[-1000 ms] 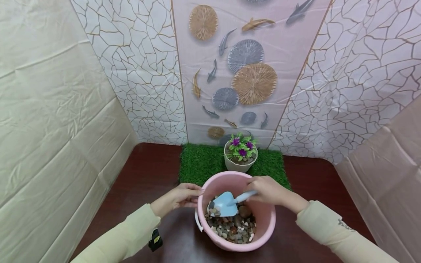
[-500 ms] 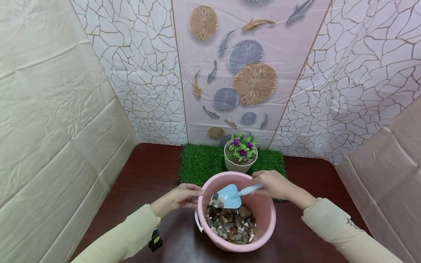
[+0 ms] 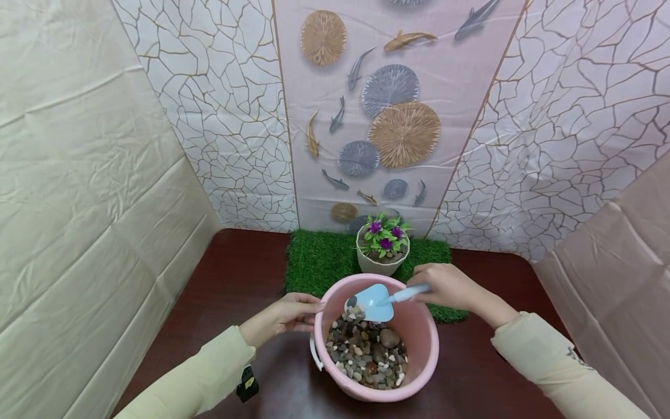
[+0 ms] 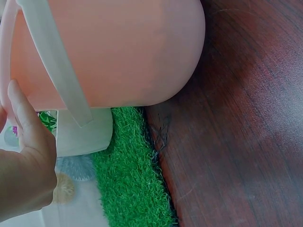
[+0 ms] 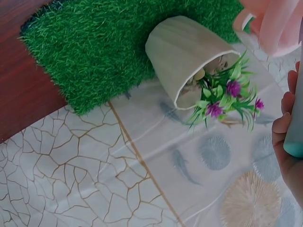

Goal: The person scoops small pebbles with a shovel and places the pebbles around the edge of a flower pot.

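A pink bucket (image 3: 431, 355) with pebbles (image 3: 366, 355) in its bottom stands upright on the table. At its left side my left hand (image 3: 287, 313) holds the rim; in the left wrist view one finger of the left hand (image 4: 28, 132) lies against the outer wall beside the white handle (image 4: 59, 71). My right hand (image 3: 445, 285) grips the handle of a light blue trowel (image 3: 378, 302) over the bucket's far right side. The trowel's blade, above the pebbles and inside the rim, carries a few stones at its tip. In the right wrist view, only the trowel handle's (image 5: 296, 118) end shows.
Behind the bucket, a white pot (image 3: 379, 266) with purple flowers (image 3: 385, 243) stands on a green grass mat (image 3: 319, 262). A small black object (image 3: 248, 384) shows beneath the left sleeve. Cloth walls border the dark wooden table (image 3: 246, 262).
My right hand has lifted the trowel with its stones up, and shifted it right and away from the pebbles. The left hand and bucket stay in place.
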### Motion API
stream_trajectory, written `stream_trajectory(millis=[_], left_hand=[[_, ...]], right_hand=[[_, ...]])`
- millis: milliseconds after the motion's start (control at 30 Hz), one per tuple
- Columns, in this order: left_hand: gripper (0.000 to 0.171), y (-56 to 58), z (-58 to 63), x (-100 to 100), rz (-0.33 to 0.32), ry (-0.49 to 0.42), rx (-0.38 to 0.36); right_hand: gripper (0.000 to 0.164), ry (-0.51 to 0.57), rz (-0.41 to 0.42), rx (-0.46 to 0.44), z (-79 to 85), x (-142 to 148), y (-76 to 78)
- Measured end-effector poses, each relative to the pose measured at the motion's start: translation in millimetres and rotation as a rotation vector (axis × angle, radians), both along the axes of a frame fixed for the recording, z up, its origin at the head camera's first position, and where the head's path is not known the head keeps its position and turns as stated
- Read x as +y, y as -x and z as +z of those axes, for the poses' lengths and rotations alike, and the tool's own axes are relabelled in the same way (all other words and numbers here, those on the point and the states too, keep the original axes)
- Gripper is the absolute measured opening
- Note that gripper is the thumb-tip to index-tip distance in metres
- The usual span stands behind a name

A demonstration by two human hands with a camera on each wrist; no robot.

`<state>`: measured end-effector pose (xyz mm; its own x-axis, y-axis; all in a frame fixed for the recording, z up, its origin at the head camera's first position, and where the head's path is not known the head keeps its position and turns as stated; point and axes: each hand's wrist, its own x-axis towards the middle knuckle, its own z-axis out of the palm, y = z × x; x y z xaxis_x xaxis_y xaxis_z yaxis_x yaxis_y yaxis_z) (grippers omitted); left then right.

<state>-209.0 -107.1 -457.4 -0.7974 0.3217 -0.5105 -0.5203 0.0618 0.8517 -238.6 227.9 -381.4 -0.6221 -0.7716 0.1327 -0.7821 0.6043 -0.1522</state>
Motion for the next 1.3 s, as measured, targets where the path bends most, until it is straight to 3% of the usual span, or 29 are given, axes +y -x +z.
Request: stream_trajectory(millis=[667, 1300], left_hand=[[0.024, 0.8, -2.5, -0.7, -0.012, -0.019, 0.001], [0.026, 0.9, -3.3, -0.6, -0.006, -0.014, 0.003]], right_hand=[[0.019, 0.010, -0.133, 0.013, 23.6, 36.1, 10.6], [0.021, 0.033, -0.307, -0.061, 25.0, 77.3, 28.7]])
